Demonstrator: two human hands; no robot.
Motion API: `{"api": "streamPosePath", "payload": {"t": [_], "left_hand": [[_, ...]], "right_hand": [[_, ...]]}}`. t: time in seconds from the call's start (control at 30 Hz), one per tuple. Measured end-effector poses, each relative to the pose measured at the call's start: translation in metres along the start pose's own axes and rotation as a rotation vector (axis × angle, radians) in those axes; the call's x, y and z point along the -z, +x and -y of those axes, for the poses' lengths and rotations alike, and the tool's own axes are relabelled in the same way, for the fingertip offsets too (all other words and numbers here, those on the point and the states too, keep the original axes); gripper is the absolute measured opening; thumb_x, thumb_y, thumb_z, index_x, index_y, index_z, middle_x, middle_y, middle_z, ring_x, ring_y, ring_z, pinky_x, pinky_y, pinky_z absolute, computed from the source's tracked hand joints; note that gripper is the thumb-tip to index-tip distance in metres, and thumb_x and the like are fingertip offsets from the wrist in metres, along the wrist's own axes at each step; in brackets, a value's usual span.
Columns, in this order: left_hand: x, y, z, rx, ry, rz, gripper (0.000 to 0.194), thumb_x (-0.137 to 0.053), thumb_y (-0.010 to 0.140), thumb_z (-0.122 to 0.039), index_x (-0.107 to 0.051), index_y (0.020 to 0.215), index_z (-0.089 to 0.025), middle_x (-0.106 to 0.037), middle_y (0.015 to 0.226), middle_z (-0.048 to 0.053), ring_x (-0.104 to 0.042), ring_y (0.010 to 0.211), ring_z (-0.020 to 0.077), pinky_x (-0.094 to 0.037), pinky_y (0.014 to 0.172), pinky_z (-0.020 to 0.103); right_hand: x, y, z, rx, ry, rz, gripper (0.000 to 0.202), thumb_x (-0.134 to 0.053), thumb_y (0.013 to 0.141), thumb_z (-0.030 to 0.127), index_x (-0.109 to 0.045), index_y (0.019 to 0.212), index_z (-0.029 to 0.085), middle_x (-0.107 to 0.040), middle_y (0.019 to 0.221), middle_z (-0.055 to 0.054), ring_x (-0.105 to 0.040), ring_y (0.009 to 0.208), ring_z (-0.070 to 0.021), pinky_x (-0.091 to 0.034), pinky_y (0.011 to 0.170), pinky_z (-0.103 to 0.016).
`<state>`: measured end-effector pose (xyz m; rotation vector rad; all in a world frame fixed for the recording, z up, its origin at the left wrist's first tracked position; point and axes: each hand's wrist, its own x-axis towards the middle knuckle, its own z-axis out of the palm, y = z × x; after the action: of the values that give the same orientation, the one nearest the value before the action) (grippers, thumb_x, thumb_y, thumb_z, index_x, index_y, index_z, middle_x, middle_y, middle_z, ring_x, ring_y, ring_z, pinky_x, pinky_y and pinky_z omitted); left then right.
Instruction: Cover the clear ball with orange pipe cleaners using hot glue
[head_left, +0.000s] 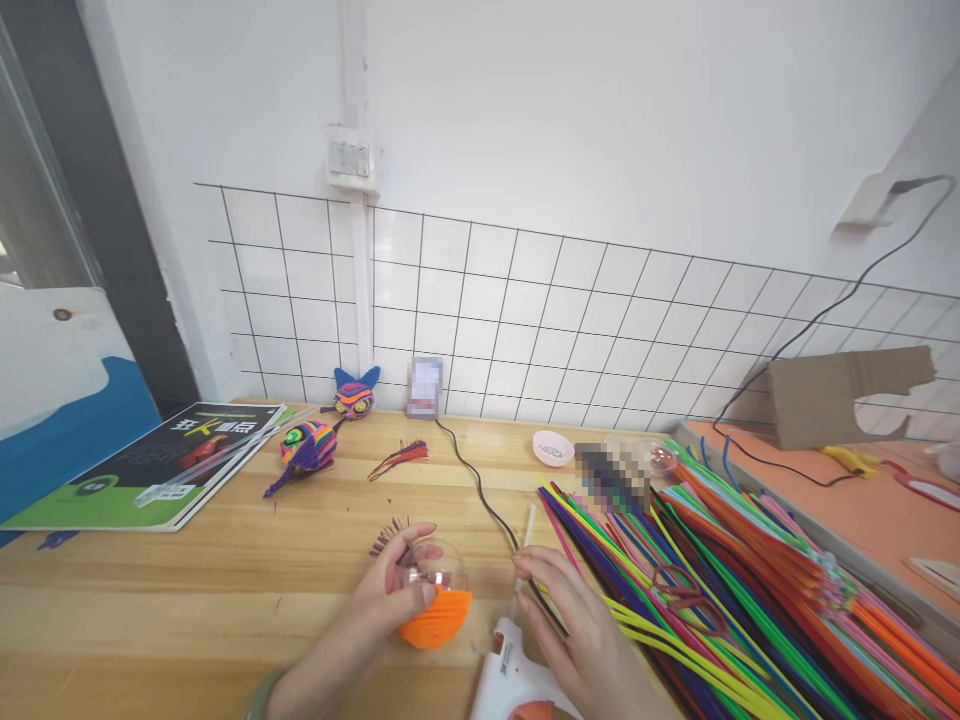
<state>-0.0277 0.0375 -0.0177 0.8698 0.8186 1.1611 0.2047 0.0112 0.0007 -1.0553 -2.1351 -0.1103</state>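
Left hand [390, 592] slanting inward, thumb on the ball [439, 622], fingers curled round it; right hand [568, 612] arched, fingers pinching the stick [529, 525] at the gun [506, 670]!

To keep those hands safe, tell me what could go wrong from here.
The black cord passes close by the right hand and could snag. The clear ball looks round and smooth, so it might slip from the left hand. If the glue gun is hot, it might burn the right hand.
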Motion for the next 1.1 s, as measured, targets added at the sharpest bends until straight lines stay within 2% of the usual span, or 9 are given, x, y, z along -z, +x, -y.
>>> {"api": "streamPosePath", "payload": {"t": [0.27, 0.47, 0.67, 0.8, 0.87, 0.97, 1.03, 1.1], "left_hand": [[0.004, 0.002, 0.003, -0.012, 0.016, -0.003, 0.062, -0.082, 0.054, -0.036, -0.059, 0.11, -0.022, -0.059, 0.105, 0.009, -0.059, 0.09, 0.0252, -0.044, 0.079, 0.035], [0.005, 0.003, 0.004, -0.018, 0.106, -0.024, 0.067, -0.08, 0.055, -0.043, -0.055, 0.114, -0.022, -0.057, 0.11, 0.01, -0.06, 0.091, 0.0258, -0.045, 0.08, 0.036], [0.001, -0.001, 0.0, -0.137, 0.234, 0.002, 0.061, -0.078, 0.058, -0.037, -0.054, 0.112, -0.022, -0.059, 0.107, 0.011, -0.061, 0.092, 0.0275, -0.046, 0.083, 0.038], [-0.002, -0.003, 0.0, -0.24, 0.4, -0.022, 0.059, -0.073, 0.06, -0.032, -0.052, 0.114, -0.018, -0.063, 0.101, 0.013, -0.06, 0.097, 0.031, -0.045, 0.085, 0.04], [-0.003, -0.004, 0.002, -0.267, 0.45, -0.03, 0.059, -0.07, 0.061, -0.028, -0.051, 0.116, -0.017, -0.063, 0.096, 0.012, -0.059, 0.099, 0.0316, -0.044, 0.086, 0.041], [-0.006, -0.007, 0.004, -0.279, 0.477, -0.011, 0.06, -0.068, 0.06, -0.023, -0.051, 0.117, -0.018, -0.063, 0.093, 0.01, -0.06, 0.096, 0.0297, -0.047, 0.083, 0.038], [-0.01, -0.011, 0.003, -0.292, 0.516, 0.009, 0.062, -0.067, 0.058, -0.021, -0.05, 0.117, -0.019, -0.063, 0.094, 0.008, -0.06, 0.096, 0.0285, -0.048, 0.083, 0.037], [-0.015, -0.016, -0.001, -0.294, 0.583, 0.048, 0.064, -0.066, 0.058, -0.02, -0.047, 0.119, -0.019, -0.062, 0.097, 0.007, -0.06, 0.097, 0.0273, -0.047, 0.086, 0.037]], "right_hand": [[0.001, 0.002, 0.0, 0.024, 0.044, -0.051, 0.025, -0.039, 0.092, 0.015, -0.054, 0.113, 0.018, -0.066, 0.094, -0.01, -0.066, 0.088, -0.0201, -0.058, 0.074, -0.031], [0.008, 0.004, 0.007, -0.007, 0.049, 0.016, 0.027, -0.038, 0.092, 0.013, -0.051, 0.115, 0.018, -0.065, 0.095, -0.01, -0.065, 0.088, -0.0198, -0.057, 0.075, -0.031], [0.007, 0.002, 0.006, -0.024, 0.093, 0.033, 0.031, -0.035, 0.092, 0.012, -0.046, 0.12, 0.018, -0.063, 0.095, -0.009, -0.063, 0.088, -0.0193, -0.056, 0.077, -0.031], [0.009, 0.005, 0.008, -0.024, 0.121, 0.048, 0.033, -0.033, 0.091, 0.009, -0.046, 0.119, 0.017, -0.062, 0.087, -0.008, -0.063, 0.081, -0.0184, -0.056, 0.071, -0.03], [0.011, 0.006, 0.01, 0.005, 0.108, 0.043, 0.036, -0.032, 0.089, 0.006, -0.048, 0.119, 0.017, -0.062, 0.086, -0.007, -0.063, 0.079, -0.0179, -0.055, 0.07, -0.029], [0.009, 0.006, 0.013, 0.129, 0.03, 0.024, 0.045, -0.032, 0.085, 0.002, -0.049, 0.123, 0.018, -0.062, 0.096, -0.01, -0.062, 0.088, -0.0181, -0.054, 0.073, -0.028], [0.004, 0.005, 0.017, 0.215, -0.025, -0.015, 0.047, -0.034, 0.085, 0.003, -0.049, 0.126, 0.02, -0.06, 0.099, -0.011, -0.06, 0.09, -0.019, -0.054, 0.072, -0.029], [-0.004, 0.004, 0.021, 0.271, -0.068, -0.059, 0.043, -0.037, 0.088, 0.007, -0.049, 0.127, 0.022, -0.059, 0.095, -0.01, -0.059, 0.084, -0.0191, -0.052, 0.067, -0.03]]}}
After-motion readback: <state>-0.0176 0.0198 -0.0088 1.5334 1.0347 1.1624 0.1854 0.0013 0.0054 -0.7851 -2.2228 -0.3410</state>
